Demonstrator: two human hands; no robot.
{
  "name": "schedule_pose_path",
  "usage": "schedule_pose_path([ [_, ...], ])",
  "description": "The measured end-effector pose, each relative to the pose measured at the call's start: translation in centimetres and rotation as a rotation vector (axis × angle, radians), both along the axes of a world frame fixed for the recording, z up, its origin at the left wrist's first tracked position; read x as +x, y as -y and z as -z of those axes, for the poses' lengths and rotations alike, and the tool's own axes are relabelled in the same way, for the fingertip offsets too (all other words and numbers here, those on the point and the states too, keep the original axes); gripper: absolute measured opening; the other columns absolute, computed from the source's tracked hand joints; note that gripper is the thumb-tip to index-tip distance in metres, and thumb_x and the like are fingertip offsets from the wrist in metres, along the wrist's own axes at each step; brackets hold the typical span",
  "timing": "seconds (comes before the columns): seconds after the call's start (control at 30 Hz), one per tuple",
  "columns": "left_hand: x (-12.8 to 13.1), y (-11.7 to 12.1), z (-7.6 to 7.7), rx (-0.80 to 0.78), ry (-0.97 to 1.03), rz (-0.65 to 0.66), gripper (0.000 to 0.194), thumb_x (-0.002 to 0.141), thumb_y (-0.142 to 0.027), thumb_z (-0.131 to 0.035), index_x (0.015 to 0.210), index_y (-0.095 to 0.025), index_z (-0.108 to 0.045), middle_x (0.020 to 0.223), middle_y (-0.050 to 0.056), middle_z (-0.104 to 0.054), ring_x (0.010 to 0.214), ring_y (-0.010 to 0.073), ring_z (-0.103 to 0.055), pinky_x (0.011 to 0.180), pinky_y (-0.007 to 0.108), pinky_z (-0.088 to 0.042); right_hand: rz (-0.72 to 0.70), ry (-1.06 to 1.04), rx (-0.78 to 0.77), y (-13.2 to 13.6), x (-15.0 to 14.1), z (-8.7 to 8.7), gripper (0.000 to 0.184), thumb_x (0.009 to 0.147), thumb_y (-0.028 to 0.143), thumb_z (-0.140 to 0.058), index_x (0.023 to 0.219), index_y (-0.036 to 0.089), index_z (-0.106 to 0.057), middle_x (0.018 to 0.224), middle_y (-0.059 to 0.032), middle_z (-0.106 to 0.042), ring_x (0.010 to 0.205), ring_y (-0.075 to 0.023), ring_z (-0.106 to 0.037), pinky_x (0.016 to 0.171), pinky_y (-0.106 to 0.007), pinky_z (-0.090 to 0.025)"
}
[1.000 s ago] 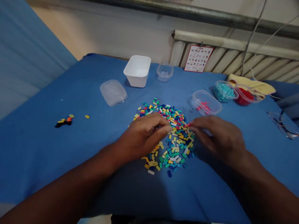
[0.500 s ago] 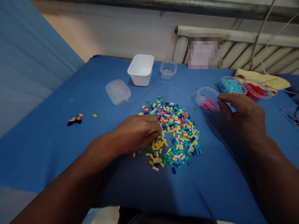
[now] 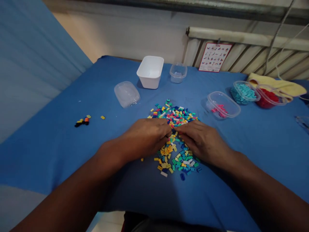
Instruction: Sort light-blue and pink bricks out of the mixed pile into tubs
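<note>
Many small toy bricks (image 3: 184, 158) in yellow, blue, green, teal, pink and white lie in a loose pile on the blue cloth. My left hand (image 3: 149, 137) rests at the pile's left side, fingers curled closed; what they hold is hidden. From the right, my right hand (image 3: 205, 140) reaches over the pile with thumb and fingers drawn together, its tips almost meeting the left fingers. Whether a brick is in that pinch cannot be made out. Beyond the right hand, a clear plastic container (image 3: 233, 109) holds some pink bricks (image 3: 220, 111).
Teal bricks fill one tub (image 3: 243, 91), red pieces another (image 3: 267, 96), beside a yellow cloth (image 3: 277, 83). A white container (image 3: 151, 80), a clear tub (image 3: 178, 74) and a clear lid (image 3: 126, 94) stand behind the pile. Black and orange pieces (image 3: 83, 121) lie left.
My right hand has moved left and nearer, from the rim of the container of pink bricks to the pile beside my left hand. The view has shifted slightly.
</note>
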State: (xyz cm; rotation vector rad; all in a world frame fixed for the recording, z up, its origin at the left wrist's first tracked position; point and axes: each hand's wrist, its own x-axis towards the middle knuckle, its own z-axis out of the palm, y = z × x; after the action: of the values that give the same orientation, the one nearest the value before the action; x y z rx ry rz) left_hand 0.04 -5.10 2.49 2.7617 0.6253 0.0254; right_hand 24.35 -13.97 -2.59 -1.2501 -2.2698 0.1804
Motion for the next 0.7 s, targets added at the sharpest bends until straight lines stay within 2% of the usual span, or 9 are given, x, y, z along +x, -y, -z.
schedule_pose_path([
  [0.1,-0.4,-0.1,0.0,-0.016,0.018,0.009,0.014,0.101,-0.013,-0.059,0.103,-0.02,-0.071,0.104,0.003,-0.069,0.092,0.0177,-0.065,0.08,0.03,-0.046,-0.012,0.037,0.003,0.0,0.4,0.1,0.029,0.102,0.01,-0.062,0.13,0.016,-0.07,0.111,-0.0111,-0.081,0.1,-0.0285,-0.073,0.091,-0.045,-0.06],
  [0.27,-0.2,0.2,0.3,0.002,0.031,0.027,0.012,0.101,-0.018,-0.06,0.098,-0.02,-0.071,0.099,0.004,-0.068,0.091,0.019,-0.064,0.078,0.032,-0.045,-0.029,0.082,-0.011,0.2,0.3,-0.4,0.028,0.104,0.011,-0.06,0.128,0.018,-0.071,0.108,-0.0107,-0.081,0.095,-0.0283,-0.072,0.089,-0.046,-0.059],
  [0.53,0.6,1.0,0.4,0.044,-0.001,0.036,0.014,0.1,-0.019,-0.058,0.094,-0.019,-0.071,0.098,0.005,-0.068,0.09,0.0204,-0.065,0.075,0.033,-0.046,0.083,0.117,-0.112,0.4,0.4,-0.3,0.029,0.106,0.021,-0.063,0.133,0.02,-0.071,0.12,-0.0096,-0.082,0.109,-0.0301,-0.074,0.096,-0.046,-0.059],
  [0.7,0.7,1.4,0.1,0.095,-0.066,0.015,0.013,0.098,-0.019,-0.058,0.097,-0.019,-0.071,0.102,0.008,-0.069,0.092,0.0226,-0.067,0.076,0.035,-0.048,0.075,0.121,-0.098,0.8,0.4,-0.5,0.033,0.102,0.011,-0.06,0.132,0.019,-0.072,0.116,-0.0109,-0.081,0.105,-0.0309,-0.074,0.093,-0.046,-0.06],
])
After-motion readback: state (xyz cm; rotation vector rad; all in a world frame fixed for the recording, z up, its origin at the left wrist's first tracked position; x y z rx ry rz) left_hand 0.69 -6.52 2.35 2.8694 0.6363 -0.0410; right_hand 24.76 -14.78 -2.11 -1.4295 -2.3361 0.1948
